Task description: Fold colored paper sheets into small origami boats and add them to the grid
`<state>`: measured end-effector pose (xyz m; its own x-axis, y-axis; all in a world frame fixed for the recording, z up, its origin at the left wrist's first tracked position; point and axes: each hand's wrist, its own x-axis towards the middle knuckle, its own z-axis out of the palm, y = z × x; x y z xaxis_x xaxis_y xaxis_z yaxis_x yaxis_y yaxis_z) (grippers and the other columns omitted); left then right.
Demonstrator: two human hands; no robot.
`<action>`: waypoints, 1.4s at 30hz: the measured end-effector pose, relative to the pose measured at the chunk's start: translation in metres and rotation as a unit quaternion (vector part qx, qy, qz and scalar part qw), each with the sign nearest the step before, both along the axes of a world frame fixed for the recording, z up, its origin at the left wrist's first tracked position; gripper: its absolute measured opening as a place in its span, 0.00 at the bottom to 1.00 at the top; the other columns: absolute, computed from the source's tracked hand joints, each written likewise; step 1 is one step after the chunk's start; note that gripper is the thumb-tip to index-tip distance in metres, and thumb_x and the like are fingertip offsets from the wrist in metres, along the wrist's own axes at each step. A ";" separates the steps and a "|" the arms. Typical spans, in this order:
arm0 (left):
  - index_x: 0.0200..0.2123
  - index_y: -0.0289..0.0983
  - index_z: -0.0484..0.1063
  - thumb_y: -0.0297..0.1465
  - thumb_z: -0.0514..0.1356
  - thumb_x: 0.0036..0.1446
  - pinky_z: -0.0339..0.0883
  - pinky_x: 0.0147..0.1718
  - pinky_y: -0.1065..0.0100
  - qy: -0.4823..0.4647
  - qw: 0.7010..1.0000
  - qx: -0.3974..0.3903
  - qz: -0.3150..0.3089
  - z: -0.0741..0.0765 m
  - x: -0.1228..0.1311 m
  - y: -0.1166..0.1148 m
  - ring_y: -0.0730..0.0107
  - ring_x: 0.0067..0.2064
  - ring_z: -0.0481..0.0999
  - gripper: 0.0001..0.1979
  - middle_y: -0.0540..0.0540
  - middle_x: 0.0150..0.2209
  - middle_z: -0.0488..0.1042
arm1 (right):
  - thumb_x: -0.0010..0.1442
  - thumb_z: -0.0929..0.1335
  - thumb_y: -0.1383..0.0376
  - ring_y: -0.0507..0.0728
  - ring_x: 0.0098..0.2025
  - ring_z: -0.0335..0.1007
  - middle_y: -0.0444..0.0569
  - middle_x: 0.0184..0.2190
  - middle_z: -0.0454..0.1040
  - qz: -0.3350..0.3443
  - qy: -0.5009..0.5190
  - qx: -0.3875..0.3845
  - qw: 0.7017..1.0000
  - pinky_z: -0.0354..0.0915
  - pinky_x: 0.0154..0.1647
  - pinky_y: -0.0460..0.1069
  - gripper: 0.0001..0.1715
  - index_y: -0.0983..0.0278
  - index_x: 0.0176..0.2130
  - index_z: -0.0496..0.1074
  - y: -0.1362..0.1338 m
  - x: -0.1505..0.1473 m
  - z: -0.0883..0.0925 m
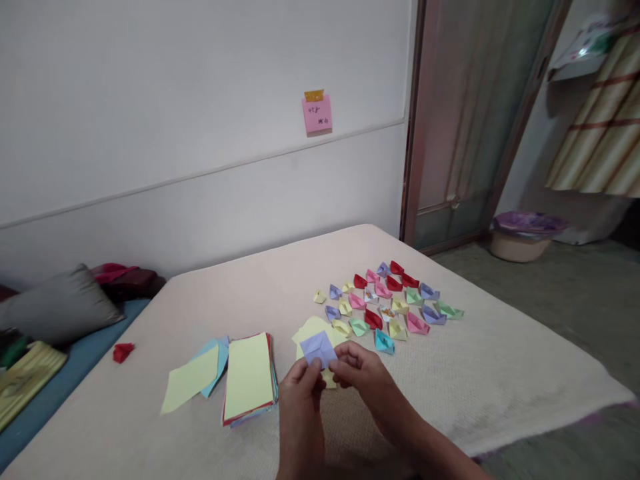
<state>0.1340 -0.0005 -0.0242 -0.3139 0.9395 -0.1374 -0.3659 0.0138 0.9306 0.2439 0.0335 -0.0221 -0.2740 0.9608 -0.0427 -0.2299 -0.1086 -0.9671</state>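
Observation:
Between both hands is a small folded square of lavender paper (319, 348), raised above the bed with its crease lines facing me. My left hand (304, 390) pinches its lower edge with the thumb on top. At the lower right corner, my right hand (363, 373) grips it between thumb and fingers. Pale yellow paper (311, 327) lies behind and under the square, partly hidden by it. Just left of my hands lies a stack of coloured paper (249, 377) with a yellow sheet on top. Several folded paper boats (373, 319) in many colours stand in loose rows beyond my right hand.
Loose yellow (193, 377) and blue sheets (220, 367) lie left of the stack. A crumpled red paper piece (123, 351) is near the bed's left edge, by a grey pillow (65, 303). A pink note (317, 115) is taped to the wall. A basin (520, 245) stands on the floor.

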 end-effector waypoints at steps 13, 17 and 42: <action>0.33 0.34 0.77 0.35 0.64 0.47 0.60 0.25 0.73 0.016 0.996 -0.026 -0.083 0.010 -0.010 0.003 0.73 0.27 0.67 0.11 0.48 0.25 0.72 | 0.47 0.68 0.67 0.51 0.20 0.62 0.42 0.17 0.70 0.005 0.006 -0.017 1.000 0.56 0.22 0.46 0.05 0.65 0.22 0.69 0.008 0.013 0.000; 0.30 0.33 0.76 0.36 0.60 0.52 0.58 0.24 0.74 0.043 0.996 -0.013 -0.078 0.005 -0.012 0.003 0.75 0.25 0.63 0.11 0.50 0.23 0.68 | 0.45 0.67 0.70 0.50 0.19 0.61 0.41 0.14 0.68 0.011 -0.016 -0.008 1.000 0.55 0.21 0.45 0.05 0.65 0.20 0.70 0.009 0.014 0.001; 0.25 0.35 0.70 0.25 0.65 0.38 0.59 0.23 0.75 0.077 0.996 0.050 -0.008 -0.006 -0.011 0.007 0.76 0.22 0.68 0.07 0.53 0.19 0.71 | 0.48 0.65 0.72 0.53 0.27 0.62 0.44 0.23 0.69 0.025 -0.077 0.170 0.982 0.57 0.29 0.47 0.10 0.63 0.24 0.75 0.012 0.023 0.002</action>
<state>0.1230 0.0065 -0.0300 -0.3085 0.9512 0.0048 -0.2192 -0.0760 0.9727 0.2664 0.0453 -0.0198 -0.3359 0.9125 0.2336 -0.0814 0.2189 -0.9723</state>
